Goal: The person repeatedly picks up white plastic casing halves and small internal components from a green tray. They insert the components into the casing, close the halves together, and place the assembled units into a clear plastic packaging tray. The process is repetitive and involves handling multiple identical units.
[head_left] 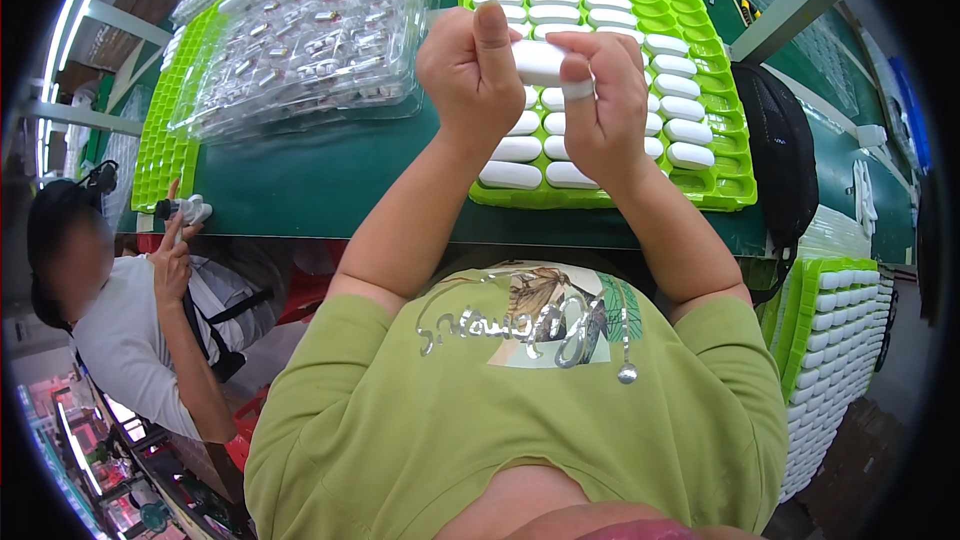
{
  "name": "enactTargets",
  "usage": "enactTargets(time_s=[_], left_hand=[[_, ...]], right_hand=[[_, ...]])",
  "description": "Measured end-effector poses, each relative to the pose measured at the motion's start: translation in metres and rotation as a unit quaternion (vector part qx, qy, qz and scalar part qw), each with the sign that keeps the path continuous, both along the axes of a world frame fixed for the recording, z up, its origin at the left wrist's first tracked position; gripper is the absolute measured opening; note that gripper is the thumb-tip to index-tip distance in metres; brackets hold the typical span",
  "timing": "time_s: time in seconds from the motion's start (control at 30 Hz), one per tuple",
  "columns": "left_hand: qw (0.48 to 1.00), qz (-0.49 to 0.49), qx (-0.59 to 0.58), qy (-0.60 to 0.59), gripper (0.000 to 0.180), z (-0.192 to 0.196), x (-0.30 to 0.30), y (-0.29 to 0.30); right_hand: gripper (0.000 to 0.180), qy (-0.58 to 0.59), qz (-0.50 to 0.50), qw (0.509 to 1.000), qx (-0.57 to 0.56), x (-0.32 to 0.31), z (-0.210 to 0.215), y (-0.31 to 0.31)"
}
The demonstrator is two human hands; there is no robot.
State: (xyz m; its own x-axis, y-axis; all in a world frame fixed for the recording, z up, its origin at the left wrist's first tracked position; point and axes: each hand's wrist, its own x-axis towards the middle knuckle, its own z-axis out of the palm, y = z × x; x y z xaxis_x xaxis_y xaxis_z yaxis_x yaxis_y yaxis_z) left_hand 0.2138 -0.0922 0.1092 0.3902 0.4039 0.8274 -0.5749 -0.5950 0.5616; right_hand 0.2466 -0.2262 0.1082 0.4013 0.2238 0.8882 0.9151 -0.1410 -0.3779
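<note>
L hand (472,75) pinches white oval pc (540,62) at L end, R hand (612,95) at R end; thumbs opp. curled fingers, above green tray (732,130) w/ similar white pcs (510,175) in rows.

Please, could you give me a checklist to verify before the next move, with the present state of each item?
1. White piece held from both sides: ok; left grip at its left end, right grip at its right.
2. Upper face fully visible: not ok; the right thumb covers part.
3. Underside undamaged: cannot tell; hidden.
4. Green tray resting on the table: ok.
5. Co-worker's hand away from that tray: ok; it is at far left.
</note>
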Motion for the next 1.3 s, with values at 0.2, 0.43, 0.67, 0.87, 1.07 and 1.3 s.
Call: enactTargets(time_s=[0.2,0.43,0.67,0.87,1.07,1.3], left_hand=[[0.984,0.122,0.104,-0.072,0.042,0.019,0.020,-0.013],[0.992,0.125,-0.033,0.004,0.059,0.033,0.050,-0.022],[0.970,0.212,0.031,0.117,0.055,0.019,0.075,-0.011],[0.970,0.227,0.054,0.068,0.052,0.023,0.069,-0.008],[0.986,0.153,0.044,0.048,0.047,0.028,0.044,-0.008],[0.897,-0.273,-0.278,0.209,0.051,0.012,-0.037,0.011]], right_hand=[[0.044,0.061,-0.118,0.987,0.092,0.022,0.016,0.025],[0.038,0.004,-0.182,0.974,0.132,0.053,0.022,0.038],[0.034,0.052,-0.217,0.974,0.034,0.077,0.014,0.039],[0.045,0.126,-0.192,0.973,-0.001,0.070,0.018,0.042],[0.045,0.101,-0.153,0.983,0.025,0.054,0.024,0.036],[0.029,-0.121,-0.046,0.991,0.036,0.021,0.020,0.026]])
